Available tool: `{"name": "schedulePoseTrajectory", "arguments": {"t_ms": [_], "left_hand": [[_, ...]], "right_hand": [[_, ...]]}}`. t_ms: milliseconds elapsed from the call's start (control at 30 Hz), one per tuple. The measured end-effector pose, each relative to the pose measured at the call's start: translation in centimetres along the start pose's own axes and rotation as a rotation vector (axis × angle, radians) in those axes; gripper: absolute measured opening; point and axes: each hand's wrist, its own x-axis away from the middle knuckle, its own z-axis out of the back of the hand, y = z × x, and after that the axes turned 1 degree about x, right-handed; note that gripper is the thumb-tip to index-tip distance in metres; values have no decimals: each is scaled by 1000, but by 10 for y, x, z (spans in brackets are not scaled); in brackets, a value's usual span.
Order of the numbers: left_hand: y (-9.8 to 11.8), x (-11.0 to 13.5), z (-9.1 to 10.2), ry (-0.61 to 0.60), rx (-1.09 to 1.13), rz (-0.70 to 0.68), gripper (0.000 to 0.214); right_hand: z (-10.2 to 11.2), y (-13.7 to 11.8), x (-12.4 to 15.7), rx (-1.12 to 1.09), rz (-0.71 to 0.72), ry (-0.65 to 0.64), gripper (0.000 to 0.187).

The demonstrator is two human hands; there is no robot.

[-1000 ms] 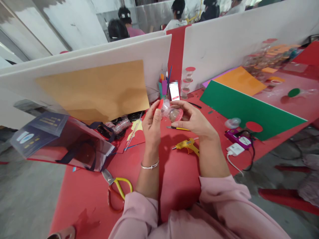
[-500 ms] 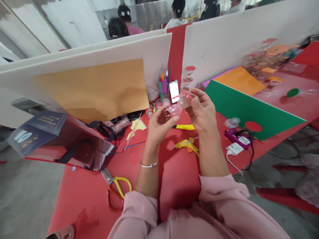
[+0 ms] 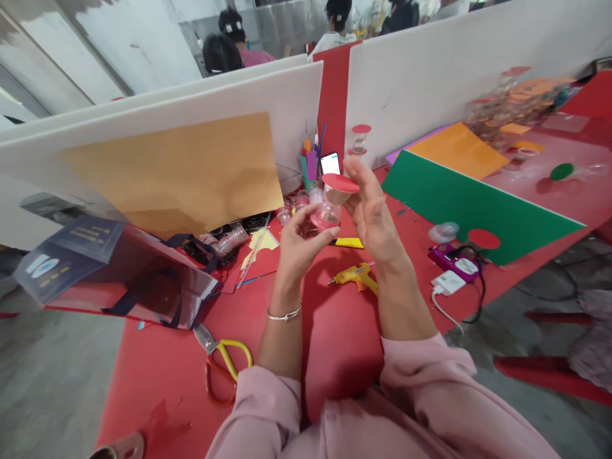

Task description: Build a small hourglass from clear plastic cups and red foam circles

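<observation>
An hourglass-shaped piece (image 3: 329, 204), two clear plastic domes joined at the middle with a red disc at each end, stands upright and slightly tilted above the table. My left hand (image 3: 303, 242) grips its lower dome and base between thumb and fingers. Beside the upper dome, my right hand (image 3: 370, 220) is open with its fingers stretched up; whether it touches the dome, I cannot tell. Below my hands lies a yellow glue gun (image 3: 356, 277), and a yellow-handled tool (image 3: 349, 243) is partly covered by them. A similar red-capped hourglass (image 3: 361, 139) stands behind.
Scissors (image 3: 222, 363) lie at the left by a gift bag (image 3: 119, 268). On the right are a green board (image 3: 478, 207), a purple power strip (image 3: 452, 258) with cables and a red disc (image 3: 484, 239). A phone (image 3: 329, 163) leans near a pen holder; white partitions (image 3: 430, 89) border the table.
The two domes, tilted in both hands before, now stand upright as one piece in my left hand. My right hand has loosened its pinch and its fingers have straightened.
</observation>
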Motion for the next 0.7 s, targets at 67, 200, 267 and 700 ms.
{"name": "schedulePoseTrajectory", "arguments": {"t_ms": [67,200,267,700], "left_hand": [[2,-1,0,34,55,-29,50],[3,-3,3,63,132,-19,54],[4,-3,4,57,147,-10,54],[11,-1,8,-8,112,-80,49]], "right_hand": [[2,1,0,-80,17,25,74],[2,-8,2,-60,-19,3,56],[0,-14,4,-20,-33,14,54],[-5,-21,6,46,-53,63,52]]}}
